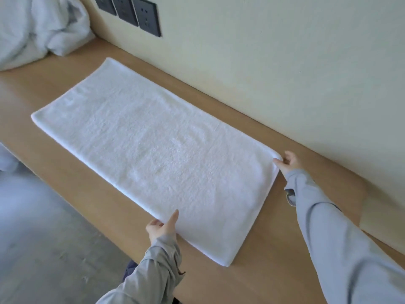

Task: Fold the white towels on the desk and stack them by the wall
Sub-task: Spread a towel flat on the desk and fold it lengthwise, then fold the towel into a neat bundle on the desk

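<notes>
A long white towel [153,150] lies flat on the wooden desk [274,260], folded lengthwise, running diagonally beside the wall. My left hand [162,226] pinches its near long edge, thumb on top of the cloth. At the towel's far right corner, close to the wall, my right hand [289,162] grips the corner with closed fingers. Both arms wear grey sleeves.
A heap of crumpled white towels [37,29] sits at the desk's far left end. Dark wall sockets [135,13] are set in the cream wall above the desk. Grey floor [43,238] lies beyond the desk's near edge on the left.
</notes>
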The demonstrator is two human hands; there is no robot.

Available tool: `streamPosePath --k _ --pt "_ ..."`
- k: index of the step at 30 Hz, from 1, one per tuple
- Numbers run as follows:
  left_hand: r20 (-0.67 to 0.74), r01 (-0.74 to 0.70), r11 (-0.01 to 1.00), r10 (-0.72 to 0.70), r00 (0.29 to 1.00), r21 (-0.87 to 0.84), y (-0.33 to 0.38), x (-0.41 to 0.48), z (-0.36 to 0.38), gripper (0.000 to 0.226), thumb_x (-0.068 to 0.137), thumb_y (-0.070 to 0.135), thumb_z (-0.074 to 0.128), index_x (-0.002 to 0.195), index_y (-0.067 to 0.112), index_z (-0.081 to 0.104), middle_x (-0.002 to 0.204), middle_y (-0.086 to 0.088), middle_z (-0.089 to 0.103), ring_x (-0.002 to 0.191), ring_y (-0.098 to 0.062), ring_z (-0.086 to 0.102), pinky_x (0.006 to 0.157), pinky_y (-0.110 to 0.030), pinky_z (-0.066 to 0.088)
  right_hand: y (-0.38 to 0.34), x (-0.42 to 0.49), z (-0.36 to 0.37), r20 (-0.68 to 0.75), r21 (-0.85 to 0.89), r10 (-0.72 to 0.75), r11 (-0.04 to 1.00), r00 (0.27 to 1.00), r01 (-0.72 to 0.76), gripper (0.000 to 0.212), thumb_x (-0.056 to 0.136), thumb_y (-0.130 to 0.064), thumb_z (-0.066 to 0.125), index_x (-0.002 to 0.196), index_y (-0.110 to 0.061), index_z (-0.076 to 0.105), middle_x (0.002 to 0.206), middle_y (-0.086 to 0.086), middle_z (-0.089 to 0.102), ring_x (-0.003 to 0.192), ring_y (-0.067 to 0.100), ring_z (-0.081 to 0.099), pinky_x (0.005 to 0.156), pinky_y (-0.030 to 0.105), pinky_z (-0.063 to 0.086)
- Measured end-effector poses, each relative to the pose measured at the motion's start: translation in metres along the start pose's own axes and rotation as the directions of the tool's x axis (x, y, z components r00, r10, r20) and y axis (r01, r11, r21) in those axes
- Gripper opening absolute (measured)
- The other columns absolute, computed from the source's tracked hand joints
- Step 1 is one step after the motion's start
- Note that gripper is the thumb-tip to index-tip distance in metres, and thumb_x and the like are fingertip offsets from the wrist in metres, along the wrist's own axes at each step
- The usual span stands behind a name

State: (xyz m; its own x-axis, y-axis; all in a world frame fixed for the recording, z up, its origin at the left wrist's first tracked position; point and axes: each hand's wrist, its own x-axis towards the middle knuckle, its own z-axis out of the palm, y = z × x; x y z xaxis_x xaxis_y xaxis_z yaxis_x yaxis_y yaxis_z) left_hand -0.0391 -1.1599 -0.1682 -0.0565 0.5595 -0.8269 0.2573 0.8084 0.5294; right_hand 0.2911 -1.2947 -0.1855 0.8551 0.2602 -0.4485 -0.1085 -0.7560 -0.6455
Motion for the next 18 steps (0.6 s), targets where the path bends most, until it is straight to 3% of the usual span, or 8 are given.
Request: streamPosePath --k 4,7,9,11,13,15,18 --pt "0.030 0.045 0.997 -0.043 0.999 -0.060 -0.025 -0.018 0.018 0.031 0.076 0.009 0.076 0.098 -0.002 0.057 0.101 -0.020 0.063 0.082 -0.032 0.062 0.089 -0.044 0.050 -0.004 0.009 -0.005 0.051 -0.096 -0.001 0.995 0.999 0.005 0.050 0.088 -0.034 0.060 0.129 -0.007 0.048 0.130 0.013 0.055 0.117 0.032 0.052 0.094 0.037 0.039" --pt "0.069 0.124 0.990 -0.120 0.990 -0.060 -0.049 -0.031 0.027 0.035 0.075 0.013 0.077 0.100 -0.002 0.056 0.104 -0.020 0.063 0.095 -0.037 0.062 0.094 -0.050 0.048 -0.008 0.011 -0.009 0.088 -0.156 0.018 0.988 0.996 -0.004 0.035 0.086 -0.037 0.062 0.105 -0.008 0.057 0.108 0.016 0.064 0.093 0.033 0.059 0.077 0.034 0.041" --pt "0.089 0.163 0.985 -0.158 0.983 -0.050 -0.063 -0.040 0.032 0.040 0.076 0.015 0.077 0.104 -0.003 0.055 0.107 -0.022 0.063 0.100 -0.040 0.061 0.094 -0.051 0.048 -0.010 0.012 -0.010 0.103 -0.146 0.021 0.989 0.994 -0.006 0.037 0.085 -0.037 0.063 0.106 -0.008 0.055 0.102 0.013 0.062 0.085 0.027 0.056 0.076 0.033 0.040" --pt "0.099 0.177 0.983 -0.171 0.980 -0.047 -0.073 -0.047 0.036 0.041 0.079 0.013 0.074 0.109 -0.005 0.053 0.109 -0.023 0.062 0.100 -0.040 0.061 0.092 -0.052 0.049 -0.011 0.014 -0.009 0.090 -0.067 0.004 0.998 0.996 0.002 0.044 0.084 -0.034 0.065 0.116 -0.007 0.052 0.107 0.010 0.059 0.090 0.024 0.053 0.080 0.033 0.040" --pt "0.109 0.170 0.983 -0.163 0.981 -0.062 -0.077 -0.051 0.037 0.040 0.082 0.010 0.070 0.113 -0.007 0.051 0.111 -0.025 0.061 0.100 -0.042 0.060 0.089 -0.053 0.050 -0.015 0.015 -0.008 0.066 0.012 0.018 1.000 0.998 -0.019 0.052 0.084 -0.029 0.067 0.127 -0.009 0.046 0.125 0.011 0.054 0.104 0.025 0.053 0.089 0.034 0.041" --pt "0.123 0.157 0.985 -0.147 0.981 -0.074 -0.077 -0.052 0.037 0.039 0.084 0.009 0.068 0.115 -0.007 0.050 0.110 -0.025 0.060 0.100 -0.042 0.060 0.083 -0.051 0.053 -0.020 0.018 -0.006 0.083 -0.001 0.047 0.999 0.995 -0.047 0.063 0.085 -0.025 0.067 0.138 -0.011 0.037 0.140 0.012 0.045 0.123 0.030 0.047 0.100 0.039 0.038" --pt "0.144 0.147 0.986 -0.135 0.980 -0.083 -0.073 -0.055 0.034 0.040 0.085 0.010 0.067 0.116 -0.007 0.050 0.112 -0.026 0.060 0.099 -0.042 0.061 0.073 -0.047 0.054 -0.026 0.026 -0.001 0.130 -0.090 0.054 0.995 0.990 -0.042 0.061 0.085 -0.019 0.067 0.138 -0.006 0.039 0.140 0.014 0.046 0.125 0.033 0.046 0.103 0.041 0.037"
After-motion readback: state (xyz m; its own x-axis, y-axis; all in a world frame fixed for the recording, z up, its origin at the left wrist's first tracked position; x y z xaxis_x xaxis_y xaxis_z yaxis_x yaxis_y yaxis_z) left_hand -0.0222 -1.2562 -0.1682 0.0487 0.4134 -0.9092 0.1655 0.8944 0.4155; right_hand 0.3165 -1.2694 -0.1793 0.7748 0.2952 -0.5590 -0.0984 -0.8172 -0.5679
